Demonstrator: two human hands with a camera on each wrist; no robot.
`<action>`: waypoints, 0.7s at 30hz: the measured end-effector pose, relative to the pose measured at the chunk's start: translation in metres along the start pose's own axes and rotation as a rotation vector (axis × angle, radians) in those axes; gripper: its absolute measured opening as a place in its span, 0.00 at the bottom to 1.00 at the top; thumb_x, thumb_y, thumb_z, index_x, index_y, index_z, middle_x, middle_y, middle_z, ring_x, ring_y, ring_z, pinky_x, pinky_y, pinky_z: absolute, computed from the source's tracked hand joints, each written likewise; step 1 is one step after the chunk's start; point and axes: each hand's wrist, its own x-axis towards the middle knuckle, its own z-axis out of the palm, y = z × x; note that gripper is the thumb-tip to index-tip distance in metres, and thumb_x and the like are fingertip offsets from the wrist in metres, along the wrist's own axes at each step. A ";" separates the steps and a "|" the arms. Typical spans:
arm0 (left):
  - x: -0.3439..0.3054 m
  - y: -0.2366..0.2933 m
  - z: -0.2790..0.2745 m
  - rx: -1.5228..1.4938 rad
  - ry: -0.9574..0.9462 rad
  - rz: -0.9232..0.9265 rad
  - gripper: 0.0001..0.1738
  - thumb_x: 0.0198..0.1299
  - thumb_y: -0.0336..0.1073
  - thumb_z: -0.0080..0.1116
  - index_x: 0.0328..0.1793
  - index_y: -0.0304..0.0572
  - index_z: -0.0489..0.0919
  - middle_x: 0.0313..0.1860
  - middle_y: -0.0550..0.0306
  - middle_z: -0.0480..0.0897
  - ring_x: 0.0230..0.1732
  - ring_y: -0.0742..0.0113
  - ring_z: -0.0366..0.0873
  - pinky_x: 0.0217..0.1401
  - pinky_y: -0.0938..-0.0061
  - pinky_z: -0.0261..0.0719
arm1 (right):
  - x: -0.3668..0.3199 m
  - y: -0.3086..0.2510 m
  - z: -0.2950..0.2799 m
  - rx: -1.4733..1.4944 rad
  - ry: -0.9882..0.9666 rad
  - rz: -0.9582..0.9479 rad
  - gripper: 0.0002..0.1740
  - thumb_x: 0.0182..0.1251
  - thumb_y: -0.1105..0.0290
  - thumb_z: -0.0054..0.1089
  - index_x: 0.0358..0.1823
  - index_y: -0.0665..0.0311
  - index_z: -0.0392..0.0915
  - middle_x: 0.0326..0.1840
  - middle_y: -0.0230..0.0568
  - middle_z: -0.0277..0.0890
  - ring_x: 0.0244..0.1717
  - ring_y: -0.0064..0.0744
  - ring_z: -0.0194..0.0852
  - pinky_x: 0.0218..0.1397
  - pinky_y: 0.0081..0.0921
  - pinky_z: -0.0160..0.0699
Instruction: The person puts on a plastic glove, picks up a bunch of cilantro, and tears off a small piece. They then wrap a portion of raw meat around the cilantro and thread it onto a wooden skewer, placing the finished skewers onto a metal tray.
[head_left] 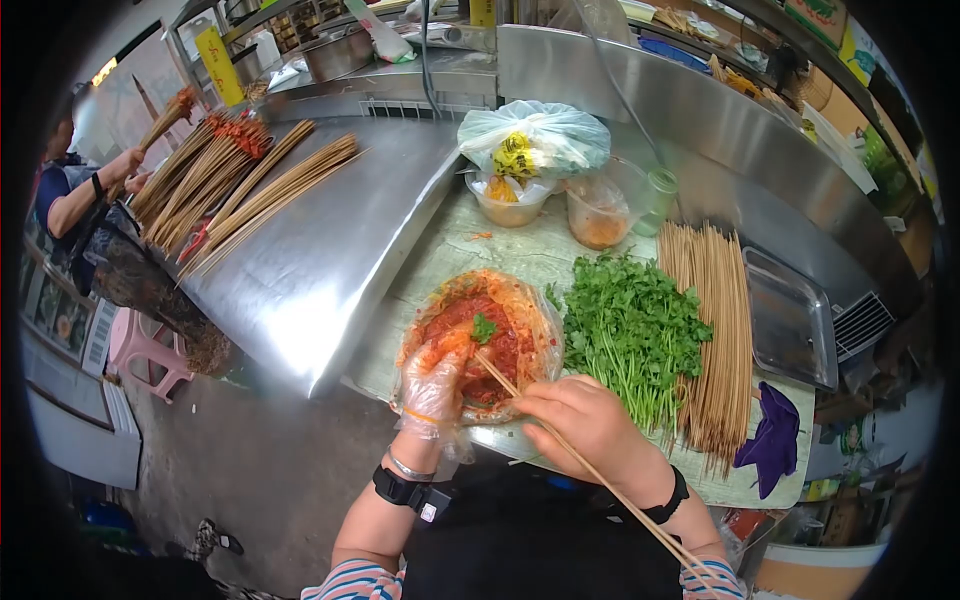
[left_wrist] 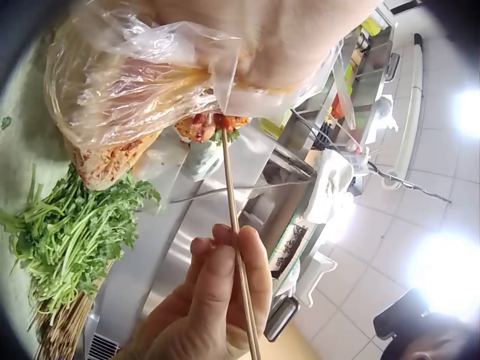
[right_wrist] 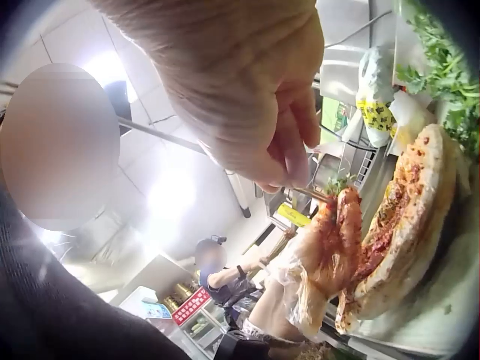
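Note:
The left hand [head_left: 437,385], in a clear plastic glove stained red, pinches a red-coated piece with a green leaf [head_left: 484,328] at the tip of the skewers, over a plastic-lined bowl [head_left: 548,350] of red sauce. Bare fingers of the right hand [head_left: 590,430] grip thin wooden skewers [head_left: 640,512] partway along, their tail ends running back over the forearm. In the left wrist view the right hand [left_wrist: 217,292] pinches the skewers [left_wrist: 231,180] between thumb and fingers. The gloved hand [right_wrist: 319,262] shows beside the bowl [right_wrist: 420,225] in the right wrist view; its fingertips are partly hidden.
Green herbs [head_left: 625,335] lie right of the bowl, then bare skewers [head_left: 705,330], a metal tray [head_left: 790,315] and a purple cloth [head_left: 772,440]. Behind stand a bagged bundle [head_left: 535,135] and tubs [head_left: 600,215]. More skewers [head_left: 280,200] lie at left, near another person [head_left: 75,210].

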 end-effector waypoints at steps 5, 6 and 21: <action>0.000 0.005 0.000 0.023 0.004 0.005 0.17 0.64 0.25 0.53 0.59 0.26 0.73 0.51 0.47 0.80 0.46 0.59 0.82 0.48 0.69 0.86 | -0.004 0.004 0.004 0.024 -0.032 -0.029 0.16 0.51 0.77 0.65 0.44 0.67 0.79 0.42 0.43 0.79 0.40 0.41 0.79 0.45 0.33 0.78; -0.001 0.007 0.001 0.024 -0.001 -0.004 0.17 0.64 0.24 0.52 0.59 0.26 0.73 0.51 0.47 0.80 0.46 0.59 0.82 0.48 0.69 0.86 | -0.005 0.007 0.002 0.022 -0.050 -0.059 0.16 0.51 0.77 0.65 0.44 0.67 0.79 0.42 0.43 0.79 0.41 0.41 0.79 0.45 0.33 0.79; -0.003 -0.015 -0.005 0.096 -0.066 0.000 0.18 0.62 0.22 0.52 0.59 0.26 0.73 0.53 0.50 0.79 0.51 0.62 0.79 0.58 0.67 0.80 | -0.008 0.022 0.030 0.029 0.128 0.006 0.13 0.53 0.80 0.64 0.43 0.68 0.79 0.40 0.46 0.78 0.38 0.44 0.79 0.43 0.33 0.79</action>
